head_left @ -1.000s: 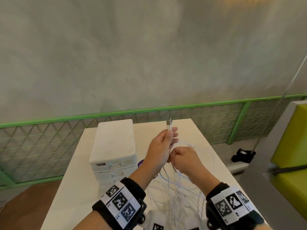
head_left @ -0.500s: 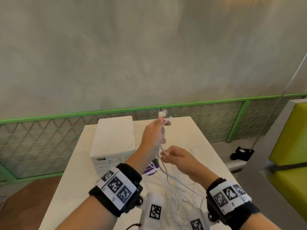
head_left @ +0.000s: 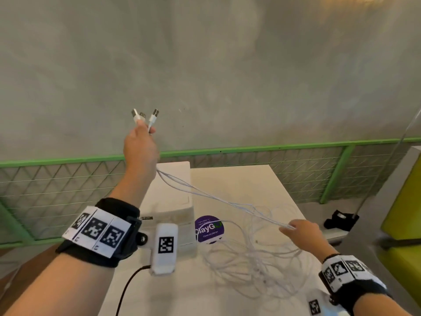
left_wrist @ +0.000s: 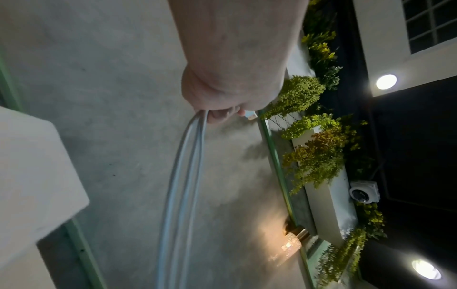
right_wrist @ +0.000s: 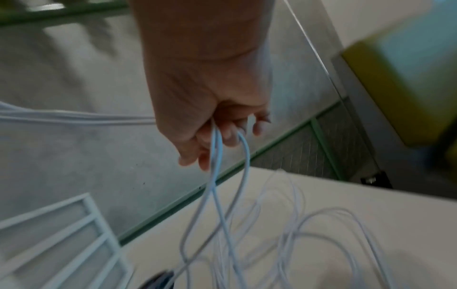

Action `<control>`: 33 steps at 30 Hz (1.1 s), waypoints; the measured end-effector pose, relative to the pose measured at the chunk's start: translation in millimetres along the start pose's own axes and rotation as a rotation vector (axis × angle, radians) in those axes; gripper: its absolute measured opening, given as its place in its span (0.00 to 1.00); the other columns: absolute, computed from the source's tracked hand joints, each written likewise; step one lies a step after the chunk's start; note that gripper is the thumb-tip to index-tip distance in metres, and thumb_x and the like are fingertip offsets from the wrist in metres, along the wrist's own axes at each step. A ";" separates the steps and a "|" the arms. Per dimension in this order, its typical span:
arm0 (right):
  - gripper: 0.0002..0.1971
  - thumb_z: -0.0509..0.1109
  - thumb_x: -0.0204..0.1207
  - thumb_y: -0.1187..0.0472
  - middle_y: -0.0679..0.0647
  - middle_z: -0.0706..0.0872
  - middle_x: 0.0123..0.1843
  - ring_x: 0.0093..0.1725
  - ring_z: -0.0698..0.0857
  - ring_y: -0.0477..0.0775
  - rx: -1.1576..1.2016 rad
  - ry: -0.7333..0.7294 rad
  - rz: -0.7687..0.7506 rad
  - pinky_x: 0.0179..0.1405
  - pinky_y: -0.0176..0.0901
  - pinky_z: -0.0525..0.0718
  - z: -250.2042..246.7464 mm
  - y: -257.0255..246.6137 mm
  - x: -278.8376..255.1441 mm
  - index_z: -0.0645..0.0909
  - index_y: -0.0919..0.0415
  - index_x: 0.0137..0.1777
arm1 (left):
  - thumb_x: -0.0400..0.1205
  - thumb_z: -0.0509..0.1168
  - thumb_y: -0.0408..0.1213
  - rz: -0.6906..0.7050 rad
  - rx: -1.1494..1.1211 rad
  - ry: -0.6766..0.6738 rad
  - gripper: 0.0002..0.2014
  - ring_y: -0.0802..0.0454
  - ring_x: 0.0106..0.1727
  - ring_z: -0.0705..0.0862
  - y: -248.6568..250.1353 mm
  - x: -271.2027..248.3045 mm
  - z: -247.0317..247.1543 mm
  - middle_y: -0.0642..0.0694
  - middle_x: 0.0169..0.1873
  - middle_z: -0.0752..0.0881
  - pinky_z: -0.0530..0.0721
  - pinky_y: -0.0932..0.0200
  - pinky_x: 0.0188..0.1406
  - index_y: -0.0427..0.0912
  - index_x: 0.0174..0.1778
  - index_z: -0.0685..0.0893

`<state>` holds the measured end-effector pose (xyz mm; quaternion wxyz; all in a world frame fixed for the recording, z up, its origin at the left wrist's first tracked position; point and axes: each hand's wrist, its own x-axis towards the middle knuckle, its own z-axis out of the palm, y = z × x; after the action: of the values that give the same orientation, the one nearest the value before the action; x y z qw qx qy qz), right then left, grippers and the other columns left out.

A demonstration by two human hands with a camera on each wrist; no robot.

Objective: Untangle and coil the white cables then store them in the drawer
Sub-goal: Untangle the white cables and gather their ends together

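My left hand (head_left: pixel 140 142) is raised high in front of the wall and grips several white cables near their USB plugs (head_left: pixel 145 116), which stick up above the fingers. The white cables (head_left: pixel 218 198) run taut from it down and right to my right hand (head_left: pixel 300 231), whose curled fingers (right_wrist: pixel 217 136) hold the strands loosely. Below that hand the rest of the cables lie in a tangled heap (head_left: pixel 255 263) on the white table (head_left: pixel 230 179). The white drawer unit (head_left: pixel 175 201) stands on the table's left, partly hidden by my left arm; its drawers look closed.
A purple round sticker (head_left: pixel 209 229) lies on the table beside the drawer unit. A green mesh railing (head_left: pixel 284 149) runs behind the table. A yellow-green seat (head_left: pixel 403 213) is at the right, and a black object (head_left: pixel 339 221) lies on the floor there.
My left hand has risen up and away with the plug ends, pulling the cables taut. My right hand has moved right and down along the strands, and the hands are now far apart.
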<state>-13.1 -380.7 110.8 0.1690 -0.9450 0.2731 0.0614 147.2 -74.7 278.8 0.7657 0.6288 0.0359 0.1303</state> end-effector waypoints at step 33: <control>0.10 0.81 0.60 0.52 0.42 0.81 0.24 0.26 0.76 0.39 0.329 0.052 -0.563 0.28 0.34 0.70 -134.2 -144.4 -26.4 0.82 0.50 0.29 | 0.71 0.53 0.64 0.160 0.695 -0.866 0.26 0.61 0.38 0.81 -7.9 -69.8 2.6 0.54 0.37 0.83 0.78 0.58 0.43 0.48 0.52 0.81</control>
<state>45.3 -300.4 283.1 0.3226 -0.9448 0.0113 -0.0568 81.7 -95.6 264.0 0.4459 0.8410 -0.2890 -0.1017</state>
